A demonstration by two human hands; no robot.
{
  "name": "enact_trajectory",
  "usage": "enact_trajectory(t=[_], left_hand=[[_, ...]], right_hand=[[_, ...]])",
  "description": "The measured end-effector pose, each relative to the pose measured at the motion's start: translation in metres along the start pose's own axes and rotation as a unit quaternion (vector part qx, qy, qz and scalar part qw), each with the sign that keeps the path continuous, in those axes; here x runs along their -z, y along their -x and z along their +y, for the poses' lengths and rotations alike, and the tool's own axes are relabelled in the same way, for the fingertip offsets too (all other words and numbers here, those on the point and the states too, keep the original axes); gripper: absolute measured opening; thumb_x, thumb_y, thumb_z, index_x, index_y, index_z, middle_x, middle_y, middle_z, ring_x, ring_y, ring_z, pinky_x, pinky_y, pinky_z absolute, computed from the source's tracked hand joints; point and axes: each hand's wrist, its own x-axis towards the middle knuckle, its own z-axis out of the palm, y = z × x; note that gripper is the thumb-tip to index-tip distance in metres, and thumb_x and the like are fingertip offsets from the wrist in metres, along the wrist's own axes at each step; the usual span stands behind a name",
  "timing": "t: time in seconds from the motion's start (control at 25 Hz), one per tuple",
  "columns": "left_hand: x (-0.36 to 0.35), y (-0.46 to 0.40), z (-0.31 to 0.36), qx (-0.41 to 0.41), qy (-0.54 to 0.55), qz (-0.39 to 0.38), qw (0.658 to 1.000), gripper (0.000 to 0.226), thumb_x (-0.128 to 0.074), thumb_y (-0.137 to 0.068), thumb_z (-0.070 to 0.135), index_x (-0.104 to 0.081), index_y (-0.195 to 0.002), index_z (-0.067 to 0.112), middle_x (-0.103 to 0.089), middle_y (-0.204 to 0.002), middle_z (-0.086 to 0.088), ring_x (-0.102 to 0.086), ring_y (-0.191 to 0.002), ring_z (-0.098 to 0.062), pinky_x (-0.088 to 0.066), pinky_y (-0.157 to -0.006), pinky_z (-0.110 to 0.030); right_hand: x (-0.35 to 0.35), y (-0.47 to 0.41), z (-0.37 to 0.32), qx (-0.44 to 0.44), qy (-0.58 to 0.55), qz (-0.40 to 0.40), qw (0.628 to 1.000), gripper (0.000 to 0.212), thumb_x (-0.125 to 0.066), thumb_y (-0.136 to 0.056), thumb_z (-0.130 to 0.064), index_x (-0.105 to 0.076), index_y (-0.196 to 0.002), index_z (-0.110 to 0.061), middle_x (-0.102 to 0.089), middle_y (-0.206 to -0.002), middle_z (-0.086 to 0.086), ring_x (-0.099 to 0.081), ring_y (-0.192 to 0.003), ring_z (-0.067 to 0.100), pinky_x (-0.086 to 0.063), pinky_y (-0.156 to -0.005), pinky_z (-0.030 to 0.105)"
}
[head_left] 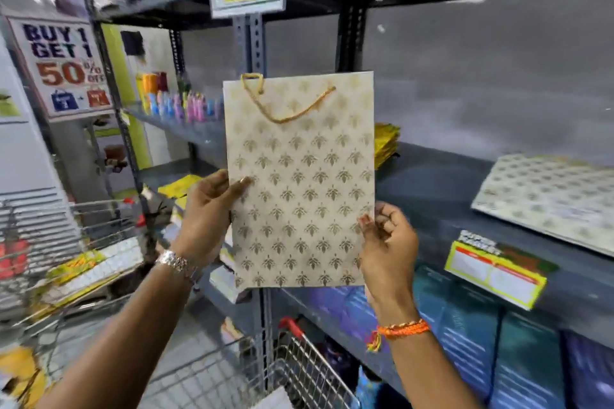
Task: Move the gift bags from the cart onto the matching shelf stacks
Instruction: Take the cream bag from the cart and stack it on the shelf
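Centre of the frame, a cream gift bag [300, 183] with a gold motif is held upright and flat, facing the camera, in front of the grey shelf [442, 189]. The left hand [207, 209] pinches its left edge about halfway up, thumb on the front. The right hand [388, 236] pinches the lower right edge, fingers curled behind. Both are grasping the bag; it is clear of the wire cart [299, 372] at the bottom of the frame.

Over at the right edge, a matching stack [548, 199] of the same cream-and-gold pattern lies flat on the shelf. Behind the held bag, a yellow stack [387, 146] peeks out, and that is not the match.

So the likely job now is the carry to the right. Best to tip the bag flat, keep the cord handle [292, 109] tucked against the face so it doesn't snag, and lay it square on the matching pile with edges aligned. Letting go with both hands only once it rests flat should keep the pile from sliding.
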Motion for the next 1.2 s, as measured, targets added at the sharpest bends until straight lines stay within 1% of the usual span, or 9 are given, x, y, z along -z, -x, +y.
enact_trajectory(t=[0.2,0.44,0.56,0.68,0.8,0.96,1.04,1.12,1.2], left_hand=[[-0.074,0.001,-0.001,-0.042,0.016,0.018,0.999,0.029,-0.074,-0.083,0.018,-0.074,-0.109,0.005,-0.078,-0.099,-0.010,-0.074,-0.090,-0.030,-0.058,-0.086,-0.051],[-0.171,-0.003,-0.003,-0.058,0.062,-0.137,0.987,0.035,-0.058,-0.094,0.002,-0.067,-0.126,0.013,-0.075,-0.115,0.001,-0.070,-0.100,-0.017,-0.058,-0.085,-0.033],[-0.236,-0.008,0.003,-0.073,0.075,-0.151,0.983,0.036,-0.068,-0.087,0.001,-0.070,-0.121,0.010,-0.076,-0.105,0.002,-0.069,-0.087,-0.009,-0.058,-0.073,-0.020],[-0.292,-0.020,-0.001,-0.060,0.078,-0.159,0.982,0.038,-0.075,-0.082,0.003,-0.072,-0.119,0.009,-0.077,-0.102,-0.002,-0.071,-0.084,-0.009,-0.058,-0.077,-0.023],[-0.334,-0.035,-0.014,-0.034,-0.004,-0.194,0.980,0.045,-0.070,-0.086,0.001,-0.064,-0.130,0.010,-0.073,-0.098,-0.001,-0.064,-0.079,-0.004,-0.055,-0.072,-0.017],[-0.359,-0.041,-0.034,-0.071,-0.176,-0.275,0.943,0.049,-0.066,-0.091,0.009,-0.058,-0.139,0.017,-0.072,-0.111,-0.008,-0.051,-0.059,-0.007,-0.047,-0.053,-0.021],[-0.363,-0.043,-0.042,-0.076,-0.237,-0.309,0.918,0.051,-0.064,-0.092,0.015,-0.054,-0.142,0.017,-0.074,-0.105,-0.011,-0.050,-0.053,-0.010,-0.044,-0.053,-0.022],[-0.365,-0.041,-0.045,-0.080,-0.308,-0.350,0.881,0.051,-0.061,-0.094,0.022,-0.052,-0.144,0.018,-0.069,-0.122,-0.017,-0.060,-0.058,-0.014,-0.049,-0.055,-0.023],[-0.365,-0.036,-0.044,-0.087,-0.362,-0.380,0.847,0.048,-0.057,-0.097,0.026,-0.052,-0.144,0.019,-0.072,-0.114,-0.017,-0.049,-0.045,-0.010,-0.039,-0.040,-0.017]], right_hand=[[0.050,-0.023,-0.043,0.034,0.004,0.097,0.995,0.020,-0.062,-0.091,-0.003,-0.065,-0.095,-0.022,-0.073,-0.091,-0.002,-0.069,-0.082,0.010,-0.051,-0.073,0.025],[0.131,-0.046,-0.101,0.069,0.021,0.188,0.980,0.027,-0.058,-0.091,0.006,-0.063,-0.107,-0.015,-0.070,-0.094,-0.002,-0.066,-0.084,0.008,-0.050,-0.073,0.019],[0.182,-0.063,-0.127,0.085,0.054,0.220,0.970,0.036,-0.053,-0.090,0.011,-0.062,-0.113,-0.014,-0.069,-0.100,0.001,-0.066,-0.089,0.010,-0.052,-0.072,0.018],[0.224,-0.081,-0.145,0.071,0.125,0.221,0.964,0.039,-0.051,-0.089,0.011,-0.069,-0.103,-0.020,-0.072,-0.098,-0.002,-0.068,-0.093,0.012,-0.055,-0.079,0.025],[0.251,-0.102,-0.149,0.049,0.225,0.208,0.951,0.044,-0.053,-0.089,0.008,-0.067,-0.078,-0.032,-0.072,-0.086,-0.011,-0.069,-0.084,0.012,-0.057,-0.076,0.030],[0.271,-0.124,-0.128,0.004,0.359,0.189,0.914,0.029,-0.052,-0.087,0.001,-0.071,-0.075,-0.016,-0.073,-0.074,0.001,-0.061,-0.058,0.016,-0.046,-0.047,0.023],[0.278,-0.129,-0.118,-0.006,0.417,0.183,0.890,0.018,-0.054,-0.085,-0.003,-0.069,-0.075,-0.007,-0.064,-0.067,0.000,-0.056,-0.057,0.016,-0.039,-0.049,0.019],[0.281,-0.131,-0.113,-0.012,0.468,0.188,0.864,0.016,-0.056,-0.082,-0.004,-0.058,-0.066,-0.004,-0.050,-0.063,0.001,-0.048,-0.059,0.018,-0.036,-0.055,0.023],[0.283,-0.130,-0.107,-0.005,0.500,0.185,0.846,0.028,-0.055,-0.080,0.000,-0.041,-0.057,-0.008,-0.038,-0.056,0.003,-0.035,-0.052,0.019,-0.031,-0.053,0.028]])
